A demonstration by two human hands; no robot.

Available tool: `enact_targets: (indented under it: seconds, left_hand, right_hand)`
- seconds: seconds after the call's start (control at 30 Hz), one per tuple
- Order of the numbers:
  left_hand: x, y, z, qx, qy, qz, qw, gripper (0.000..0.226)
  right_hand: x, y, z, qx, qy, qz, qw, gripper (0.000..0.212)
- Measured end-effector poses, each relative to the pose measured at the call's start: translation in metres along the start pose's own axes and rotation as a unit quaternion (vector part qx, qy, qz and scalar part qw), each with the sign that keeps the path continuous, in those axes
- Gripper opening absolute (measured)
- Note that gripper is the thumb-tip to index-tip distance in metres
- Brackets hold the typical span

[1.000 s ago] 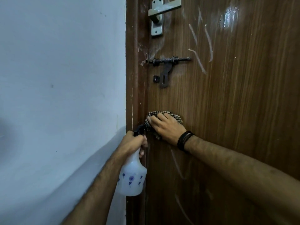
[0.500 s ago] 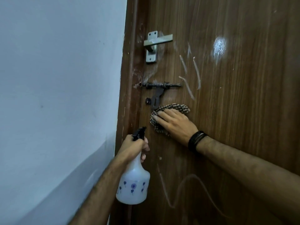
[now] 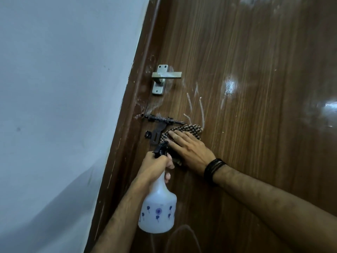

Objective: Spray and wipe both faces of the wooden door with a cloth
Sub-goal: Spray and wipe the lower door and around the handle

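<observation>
- The left hand [image 3: 156, 166] grips the neck of a milky plastic bottle [image 3: 157, 210] with small purple flowers, below the bolt [image 3: 164, 119].
- The right hand [image 3: 189, 148], fingers straight and together, presses the checked cloth [image 3: 184, 130] flat on the door [image 3: 255, 106], now just right of the bolt; a second ago it wiped lower, so the wiping climbs this face.
- Pale streaks [image 3: 200, 108] remain above the bolt, below the metal handle [image 3: 166, 74].
- The door is glossy, brown-grained.

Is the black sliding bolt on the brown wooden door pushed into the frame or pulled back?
Pulled back, it seems: the black sliding bolt ends short of the hole in the brown door frame.
</observation>
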State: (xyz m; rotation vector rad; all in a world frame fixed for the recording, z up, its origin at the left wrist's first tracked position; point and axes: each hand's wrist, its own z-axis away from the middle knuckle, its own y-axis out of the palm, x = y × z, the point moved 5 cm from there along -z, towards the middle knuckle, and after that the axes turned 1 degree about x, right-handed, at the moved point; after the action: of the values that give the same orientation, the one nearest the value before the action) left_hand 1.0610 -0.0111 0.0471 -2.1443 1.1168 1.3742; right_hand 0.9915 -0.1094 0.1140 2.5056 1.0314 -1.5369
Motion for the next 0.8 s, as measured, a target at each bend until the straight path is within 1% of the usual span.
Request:
enact_targets:
  seconds: [0.07,0.1,0.17,0.23,0.27,0.33,0.4,0.5,0.57,0.63,0.67,0.73,0.8]
  left_hand:
    - [-0.007,0.007,-0.001,0.014,-0.001,-0.018,1.0,0.013]
    - [-0.011,0.01,0.0,0.02,-0.006,-0.034,0.999,0.011]
    - [-0.017,0.017,0.0,0.037,-0.021,-0.057,0.997,0.01]
    - [-0.024,0.025,-0.002,0.041,-0.036,-0.046,0.997,0.017]
    - [-0.028,0.029,-0.004,0.037,-0.035,-0.034,0.998,0.017]
    - [-0.036,0.038,-0.008,0.023,-0.017,-0.006,1.0,0.011]
    - [-0.04,0.046,-0.007,0.009,0.0,0.036,0.999,0.012]
    - [-0.042,0.059,-0.012,-0.003,0.016,0.088,0.996,0.012]
    - [-0.043,0.067,-0.014,-0.004,0.025,0.092,0.995,0.012]
    - [-0.039,0.07,-0.014,0.0,0.028,0.088,0.996,0.013]
    - [-0.036,0.069,-0.016,-0.003,0.026,0.088,0.996,0.015]
    - [-0.028,0.064,-0.018,-0.013,0.022,0.098,0.995,0.024]
    - [-0.024,0.06,-0.023,-0.006,0.023,0.105,0.994,0.027]
  right_hand:
    - [0.005,0.004,0.012,-0.004,-0.014,0.0,1.0,0.046]
    - [0.007,0.003,0.021,0.0,-0.024,-0.001,1.0,0.052]
    - [0.003,-0.003,0.042,0.017,-0.042,-0.006,0.999,0.07]
    - [-0.013,-0.013,0.061,0.029,-0.034,-0.005,0.999,0.083]
    - [-0.025,-0.018,0.068,0.037,-0.022,0.004,0.999,0.085]
    - [-0.051,-0.026,0.075,0.043,0.013,0.015,0.999,0.083]
    - [-0.077,-0.033,0.074,0.033,0.045,0.01,0.998,0.077]
    - [-0.102,-0.037,0.055,0.034,0.057,0.015,0.998,0.077]
    - [-0.11,-0.036,0.042,0.044,0.059,0.016,0.997,0.072]
    - [-0.114,-0.037,0.033,0.033,0.08,0.01,0.996,0.058]
    - [-0.114,-0.038,0.03,0.028,0.094,0.005,0.995,0.055]
    - [-0.111,-0.036,0.032,0.018,0.119,-0.008,0.993,0.054]
    - [-0.104,-0.03,0.042,0.013,0.139,-0.018,0.99,0.058]
